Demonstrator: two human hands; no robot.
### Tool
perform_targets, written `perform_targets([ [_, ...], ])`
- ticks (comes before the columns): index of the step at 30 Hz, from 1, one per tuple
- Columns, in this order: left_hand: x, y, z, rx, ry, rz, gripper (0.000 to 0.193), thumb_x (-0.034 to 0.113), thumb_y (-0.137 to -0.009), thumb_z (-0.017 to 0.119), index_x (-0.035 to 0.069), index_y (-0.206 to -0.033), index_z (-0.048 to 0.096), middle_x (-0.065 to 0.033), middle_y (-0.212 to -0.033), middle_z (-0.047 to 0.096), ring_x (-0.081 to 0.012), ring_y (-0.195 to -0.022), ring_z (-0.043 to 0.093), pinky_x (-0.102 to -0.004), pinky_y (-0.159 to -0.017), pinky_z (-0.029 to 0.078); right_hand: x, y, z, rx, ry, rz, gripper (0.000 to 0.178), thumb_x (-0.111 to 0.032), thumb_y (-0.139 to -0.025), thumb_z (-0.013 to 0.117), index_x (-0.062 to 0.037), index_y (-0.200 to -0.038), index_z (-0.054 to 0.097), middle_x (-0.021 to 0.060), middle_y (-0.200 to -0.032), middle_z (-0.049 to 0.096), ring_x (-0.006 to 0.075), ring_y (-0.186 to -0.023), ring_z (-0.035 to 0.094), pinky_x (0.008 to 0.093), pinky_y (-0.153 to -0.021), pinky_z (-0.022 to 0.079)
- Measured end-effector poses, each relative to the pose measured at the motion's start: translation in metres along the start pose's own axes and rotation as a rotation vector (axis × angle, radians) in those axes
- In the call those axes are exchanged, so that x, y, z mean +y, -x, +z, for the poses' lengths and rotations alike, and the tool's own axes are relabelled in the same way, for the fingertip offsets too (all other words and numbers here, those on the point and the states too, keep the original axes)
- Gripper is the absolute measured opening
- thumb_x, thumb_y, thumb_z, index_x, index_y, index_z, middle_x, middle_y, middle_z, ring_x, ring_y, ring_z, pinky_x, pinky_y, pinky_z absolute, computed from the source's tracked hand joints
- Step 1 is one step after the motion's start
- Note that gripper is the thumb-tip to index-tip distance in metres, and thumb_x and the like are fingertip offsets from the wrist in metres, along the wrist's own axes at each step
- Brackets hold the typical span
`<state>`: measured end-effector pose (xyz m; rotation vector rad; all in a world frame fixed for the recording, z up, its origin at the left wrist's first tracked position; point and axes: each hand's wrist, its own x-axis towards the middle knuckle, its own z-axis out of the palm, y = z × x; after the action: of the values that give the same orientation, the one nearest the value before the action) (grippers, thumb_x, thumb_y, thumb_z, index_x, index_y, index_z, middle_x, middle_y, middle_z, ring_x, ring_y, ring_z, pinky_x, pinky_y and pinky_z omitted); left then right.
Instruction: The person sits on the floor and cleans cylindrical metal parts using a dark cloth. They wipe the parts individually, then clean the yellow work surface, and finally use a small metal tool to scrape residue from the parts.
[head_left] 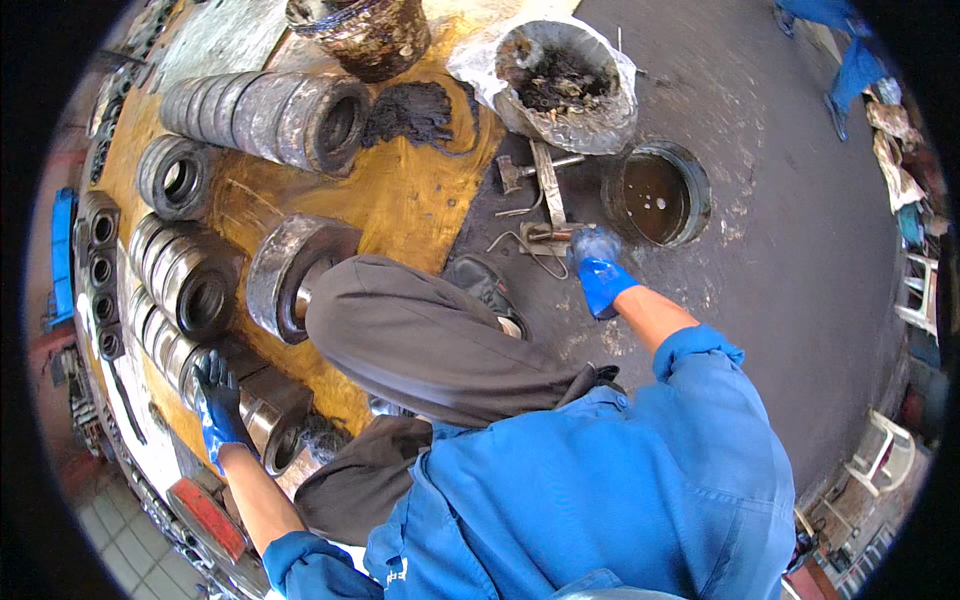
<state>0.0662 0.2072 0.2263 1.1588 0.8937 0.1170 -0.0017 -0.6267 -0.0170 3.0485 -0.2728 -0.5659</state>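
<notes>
My left hand [218, 405], in a blue glove with a dark palm, rests fingers spread on a grey metal ring [268, 420] at the lower left. My right hand [598, 268], also blue-gloved, reaches out over the dark floor and closes around a rusty hand tool [548, 235] lying among bent wire pieces. A large metal ring [285, 275] stands on edge just in front of my bent knee [420, 335]. A hammer [515, 172] and a flat metal bar [547, 180] lie beyond the right hand.
Rows of stacked metal rings [265, 115] lie on a yellow-brown sheet [410, 190]. A greasy bucket [365, 35], a plastic-lined container of dark material [565, 85] and a round tin of dark liquid [655, 195] stand ahead. Another person's blue-clad legs [850, 60] are at top right.
</notes>
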Motion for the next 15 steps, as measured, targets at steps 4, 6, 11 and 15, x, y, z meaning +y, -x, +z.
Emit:
perform_targets([
  [4, 0.013, 0.022, 0.003, -0.101, -0.01, 0.04, 0.054, 0.052, -0.106, 0.053, 0.018, -0.147, 0.058, -0.0031, -0.156, 0.056, -0.0225, -0.145, 0.049, -0.045, -0.118, 0.034, -0.009, -0.035, -0.002, -0.128, 0.068, -0.045, 0.027, -0.027, -0.097, 0.058, -0.0196, -0.118, 0.074, 0.0071, -0.123, 0.074, 0.0296, -0.116, 0.069, 0.0535, -0.095, 0.051],
  [6, 0.014, 0.039, -0.013, -0.087, -0.024, 0.082, 0.053, 0.051, -0.105, 0.055, 0.016, -0.144, 0.061, -0.0048, -0.154, 0.058, -0.0243, -0.142, 0.053, -0.0457, -0.116, 0.038, -0.025, -0.03, -0.047, -0.204, 0.08, -0.061, 0.029, -0.028, -0.097, 0.057, -0.0197, -0.12, 0.073, 0.0075, -0.128, 0.072, 0.0296, -0.122, 0.065, 0.0536, -0.098, 0.049],
  [11, 0.004, 0.063, -0.009, -0.117, 0.047, 0.112, 0.059, 0.05, -0.104, 0.057, 0.014, -0.151, 0.054, -0.008, -0.159, 0.052, -0.0269, -0.147, 0.046, -0.0466, -0.12, 0.036, 0.0, -0.047, -0.004, 0.021, 0.11, -0.128, 0.035, -0.028, -0.099, 0.054, -0.0205, -0.128, 0.072, 0.009, -0.139, 0.066, 0.0288, -0.131, 0.06, 0.0535, -0.104, 0.048],
  [15, 0.008, 0.074, 0.004, -0.051, 0.052, 0.105, 0.057, 0.049, -0.105, 0.056, 0.013, -0.149, 0.056, -0.0092, -0.158, 0.053, -0.0272, -0.146, 0.047, -0.0465, -0.12, 0.036, 0.039, -0.039, 0.053, -0.291, 0.27, -0.287, 0.033, -0.035, -0.095, 0.059, -0.0157, -0.115, 0.076, 0.0158, -0.123, 0.072, 0.0345, -0.114, 0.069, 0.0508, -0.096, 0.054],
])
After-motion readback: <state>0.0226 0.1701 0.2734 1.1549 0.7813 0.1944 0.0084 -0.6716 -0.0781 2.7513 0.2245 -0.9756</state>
